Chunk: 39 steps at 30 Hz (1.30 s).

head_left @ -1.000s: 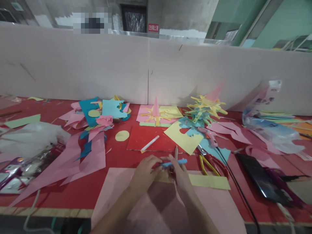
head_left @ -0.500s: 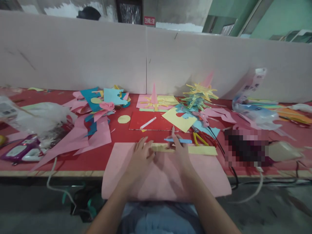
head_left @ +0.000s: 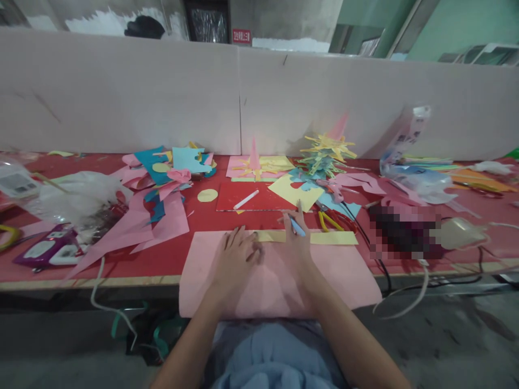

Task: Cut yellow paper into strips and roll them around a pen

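A large pink sheet point(head_left: 259, 292) lies in front of me and hangs over the table's front edge. Along its far edge runs a pale yellow strip point(head_left: 334, 238). My left hand point(head_left: 237, 256) rests palm down on the pink sheet, fingers spread, by the strip's left end. Between the fingers of my right hand point(head_left: 298, 237) is a slim blue pen point(head_left: 298, 227), tilted, its left end pointing away from me. That hand rests over the middle of the strip, with the index finger extended.
Beyond the sheet sit a red board point(head_left: 259, 200) with a white pen point(head_left: 246, 199), a cut yellow sheet point(head_left: 290, 190) and yellow-handled pliers point(head_left: 328, 221). Paper scraps point(head_left: 162, 216) and a purple device point(head_left: 51, 247) lie left. A layered paper tree point(head_left: 328, 154) stands behind; a cable point(head_left: 367, 243) runs right.
The blue pen has turned from lying level across my right hand to a slant within its fingers. My left hand stays on the sheet. The view has shifted slightly.
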{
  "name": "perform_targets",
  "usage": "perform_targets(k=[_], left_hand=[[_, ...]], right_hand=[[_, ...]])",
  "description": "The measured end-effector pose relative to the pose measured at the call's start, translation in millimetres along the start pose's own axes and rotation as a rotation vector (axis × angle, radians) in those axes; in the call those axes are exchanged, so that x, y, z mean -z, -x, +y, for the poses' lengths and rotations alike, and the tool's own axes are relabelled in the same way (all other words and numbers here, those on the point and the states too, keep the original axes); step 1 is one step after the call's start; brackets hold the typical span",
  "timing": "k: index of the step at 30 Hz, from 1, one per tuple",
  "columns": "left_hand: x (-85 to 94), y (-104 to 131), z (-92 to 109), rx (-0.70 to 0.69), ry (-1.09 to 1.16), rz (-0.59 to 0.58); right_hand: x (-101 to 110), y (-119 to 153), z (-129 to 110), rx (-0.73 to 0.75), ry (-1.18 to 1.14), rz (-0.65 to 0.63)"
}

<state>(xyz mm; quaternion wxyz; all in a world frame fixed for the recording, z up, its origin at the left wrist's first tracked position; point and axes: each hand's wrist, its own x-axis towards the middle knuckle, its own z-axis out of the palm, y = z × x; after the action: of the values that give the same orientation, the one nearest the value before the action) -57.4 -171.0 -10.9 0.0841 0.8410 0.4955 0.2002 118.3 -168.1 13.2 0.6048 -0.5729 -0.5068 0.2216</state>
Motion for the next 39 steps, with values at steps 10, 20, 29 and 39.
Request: perform_targets(k=[10, 20, 29, 39], left_hand=[[4.0, 2.1, 1.4, -0.001, 0.079, 0.022], [15.4, 0.2, -17.4, 0.287, 0.817, 0.14], [6.3, 3.5, 4.0, 0.142, 0.27, 0.137], [-1.6, 7.0, 2.5, 0.049, 0.075, 0.141]], right_hand=[[1.8, 2.1, 12.2, 0.021, 0.14, -0.25], [16.0, -11.6, 27.2, 0.181, 0.296, -0.468], [16.7, -8.5, 22.8, 0.224, 0.302, -0.46], [-4.5, -4.4, 0.1, 0.134, 0.128, -0.226]])
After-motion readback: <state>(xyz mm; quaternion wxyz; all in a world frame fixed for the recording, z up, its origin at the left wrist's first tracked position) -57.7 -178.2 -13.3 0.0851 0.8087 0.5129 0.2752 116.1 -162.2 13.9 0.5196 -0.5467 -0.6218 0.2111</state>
